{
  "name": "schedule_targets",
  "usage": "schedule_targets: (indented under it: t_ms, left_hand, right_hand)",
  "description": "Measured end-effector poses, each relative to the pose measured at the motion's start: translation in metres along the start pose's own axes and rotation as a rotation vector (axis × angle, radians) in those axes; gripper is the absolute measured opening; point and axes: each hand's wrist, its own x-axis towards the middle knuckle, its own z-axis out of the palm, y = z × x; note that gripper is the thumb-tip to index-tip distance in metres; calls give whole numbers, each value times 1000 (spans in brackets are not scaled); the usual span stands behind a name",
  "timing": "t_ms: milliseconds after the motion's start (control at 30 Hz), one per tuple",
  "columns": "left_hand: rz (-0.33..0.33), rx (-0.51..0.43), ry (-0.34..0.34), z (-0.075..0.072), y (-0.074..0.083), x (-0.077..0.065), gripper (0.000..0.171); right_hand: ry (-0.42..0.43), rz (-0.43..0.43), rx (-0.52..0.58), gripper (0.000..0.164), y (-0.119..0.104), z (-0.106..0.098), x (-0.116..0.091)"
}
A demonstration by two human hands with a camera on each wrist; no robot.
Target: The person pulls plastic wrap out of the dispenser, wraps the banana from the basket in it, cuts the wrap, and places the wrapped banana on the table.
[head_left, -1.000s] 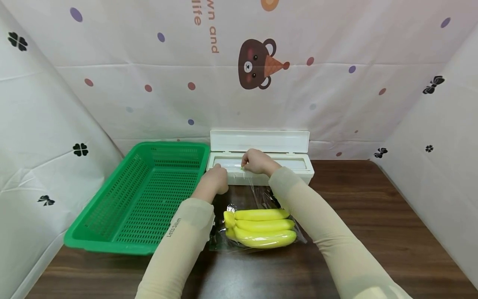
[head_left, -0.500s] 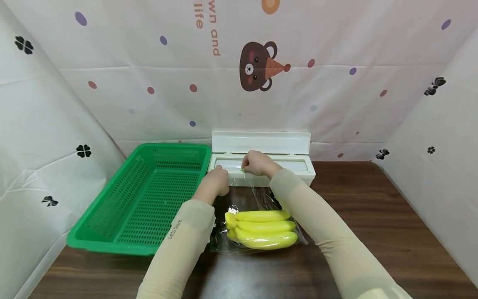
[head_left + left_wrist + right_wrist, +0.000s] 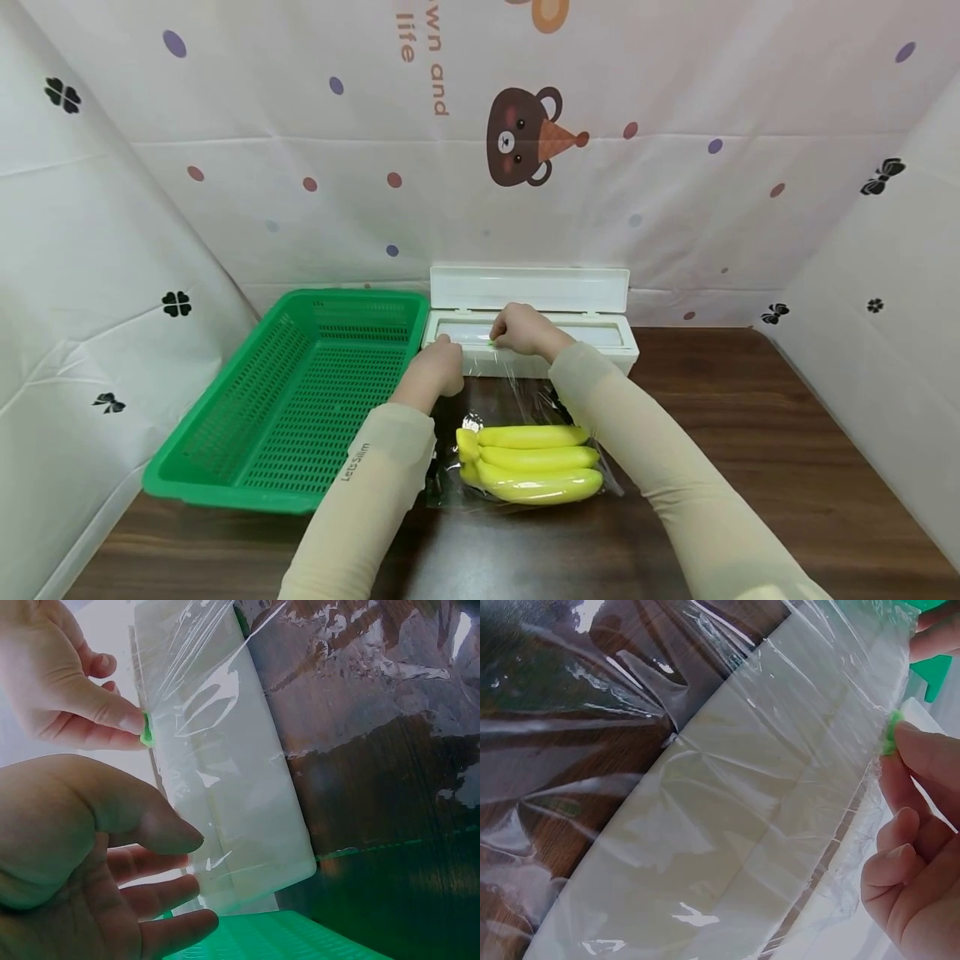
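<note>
A white plastic-wrap dispenser box (image 3: 625, 350) stands with its lid (image 3: 528, 289) raised. Clear wrap (image 3: 487, 398) stretches from it towards me, over the table and under or around a bunch of yellow bananas (image 3: 530, 467); I cannot tell which. My right hand (image 3: 522, 329) pinches a small green slider cutter (image 3: 891, 733) between thumb and finger on the box's cutting track, left of its middle. At the box's left end is my left hand (image 3: 435, 367), its thumb and fingers loosely bent and apart, near or touching the wrap (image 3: 217, 705) along the edge.
A green perforated plastic basket (image 3: 322, 417) stands left of the box, close against it. Underneath is a dark wooden table (image 3: 750, 442). White printed cloth (image 3: 337, 208) hangs behind and at both sides.
The head view has shifted slightly, so everything sits a little lower and further right. Both hands, the slider cutter, the wrap and the bananas keep nearly the same places relative to the box.
</note>
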Motion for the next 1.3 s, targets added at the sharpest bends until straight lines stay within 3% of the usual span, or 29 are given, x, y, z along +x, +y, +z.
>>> schedule_targets:
  t_ms: [300,800,1300]
  left_hand:
    - [5,10,16,-1,2,0,25]
    - [3,31,15,-3,3,0,29]
    - [-17,15,-5,1,1,0,34]
  right_hand:
    - [20,-28,68,22,6,0,-2]
    - [8,-92,12,21,5,-3,0]
    - [1,-82,7,20,4,-1,2]
